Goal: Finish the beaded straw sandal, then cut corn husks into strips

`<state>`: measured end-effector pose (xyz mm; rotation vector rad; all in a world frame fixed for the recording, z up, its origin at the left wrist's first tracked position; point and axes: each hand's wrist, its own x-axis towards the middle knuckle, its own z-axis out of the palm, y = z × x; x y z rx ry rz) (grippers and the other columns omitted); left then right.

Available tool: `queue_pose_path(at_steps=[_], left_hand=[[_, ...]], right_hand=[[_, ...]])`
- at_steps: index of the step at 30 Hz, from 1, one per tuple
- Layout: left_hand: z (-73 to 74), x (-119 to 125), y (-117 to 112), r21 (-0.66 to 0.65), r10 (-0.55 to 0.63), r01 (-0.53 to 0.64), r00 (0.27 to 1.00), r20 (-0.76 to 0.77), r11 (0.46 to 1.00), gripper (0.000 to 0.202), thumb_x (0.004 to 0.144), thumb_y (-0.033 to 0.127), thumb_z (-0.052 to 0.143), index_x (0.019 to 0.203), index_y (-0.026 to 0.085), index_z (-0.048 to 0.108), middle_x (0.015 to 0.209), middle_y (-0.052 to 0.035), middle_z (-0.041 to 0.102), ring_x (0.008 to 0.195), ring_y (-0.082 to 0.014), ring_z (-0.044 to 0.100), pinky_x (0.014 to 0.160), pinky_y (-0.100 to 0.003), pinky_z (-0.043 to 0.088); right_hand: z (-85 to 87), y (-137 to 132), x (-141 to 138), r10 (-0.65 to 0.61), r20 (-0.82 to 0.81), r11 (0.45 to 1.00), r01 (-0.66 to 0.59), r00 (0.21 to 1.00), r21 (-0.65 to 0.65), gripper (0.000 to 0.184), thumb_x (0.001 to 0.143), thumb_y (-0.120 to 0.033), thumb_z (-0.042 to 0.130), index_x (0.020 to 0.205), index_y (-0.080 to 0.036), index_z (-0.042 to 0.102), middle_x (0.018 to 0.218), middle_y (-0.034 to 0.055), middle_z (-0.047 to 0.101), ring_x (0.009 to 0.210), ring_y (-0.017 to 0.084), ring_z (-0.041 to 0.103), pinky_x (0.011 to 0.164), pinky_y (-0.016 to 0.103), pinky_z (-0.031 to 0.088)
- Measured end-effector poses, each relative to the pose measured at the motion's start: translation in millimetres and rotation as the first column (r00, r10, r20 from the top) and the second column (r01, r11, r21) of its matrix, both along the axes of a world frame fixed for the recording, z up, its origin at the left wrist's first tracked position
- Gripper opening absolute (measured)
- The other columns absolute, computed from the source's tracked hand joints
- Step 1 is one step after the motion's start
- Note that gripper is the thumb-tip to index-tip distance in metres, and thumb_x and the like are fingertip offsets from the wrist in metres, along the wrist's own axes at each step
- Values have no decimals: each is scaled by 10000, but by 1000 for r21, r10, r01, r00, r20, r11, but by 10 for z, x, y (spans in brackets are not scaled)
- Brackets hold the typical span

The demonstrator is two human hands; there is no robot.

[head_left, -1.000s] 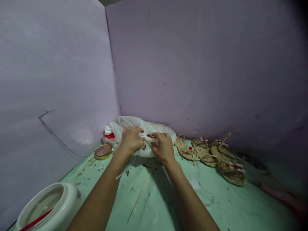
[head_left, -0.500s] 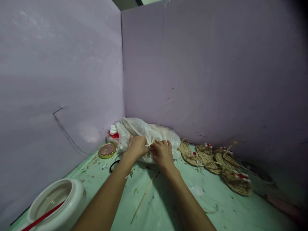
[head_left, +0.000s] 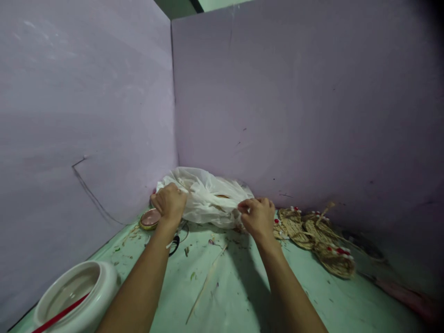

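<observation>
A white plastic bag (head_left: 208, 196) lies in the corner where two purple walls meet the green floor. My left hand (head_left: 169, 203) is closed on the bag's left edge. My right hand (head_left: 257, 216) is closed on its right edge, so the bag's mouth is stretched between them. Something pale brown shows inside the bag. Small woven straw sandals (head_left: 312, 233) with red and white trim lie just right of my right hand.
A round gold-rimmed lid (head_left: 150, 218) lies by my left hand, with a black loop (head_left: 174, 243) beside it. A white jar (head_left: 74, 296) holding a red stick stands at the lower left. A long straw strand (head_left: 205, 284) and scraps litter the floor.
My hands were pinched together at the middle of the bag. They have drawn apart to its left and right edges, pulling the bag open.
</observation>
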<state>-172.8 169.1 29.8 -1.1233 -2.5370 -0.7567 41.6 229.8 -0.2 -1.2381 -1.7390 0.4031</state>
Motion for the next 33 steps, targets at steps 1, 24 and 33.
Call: queue_pose_path(at_steps=[1,24,33], left_hand=[[-3,-52,-13,15,30,-31,999,15,999,259,743,183,391,841,134,626,826,-185,652,854,-312,592,728,-441,350],[141,761,-135,-266,-388,366,921,-32,892,530,602,125,567,1129,134,507,1110,-191,558,1037,-336,519,801,-452,422],[261,79,-41,211,-199,155,957,209,965,312,657,93,423,941,154,538,857,-91,647,808,-202,624,701,-293,467]], right_hand=[[-10,48,62,-66,-117,997,62,991,-34,62,590,-198,593,615,-212,647,689,60,633,874,252,487,901,432,265],[19,-279,-408,350,-137,936,-350,927,24,277,685,-114,381,904,-183,537,693,7,586,645,158,537,643,276,405],[147,-289,-182,289,537,954,-190,793,-233,439,734,-212,524,1173,-190,540,946,104,672,866,215,601,723,285,391]])
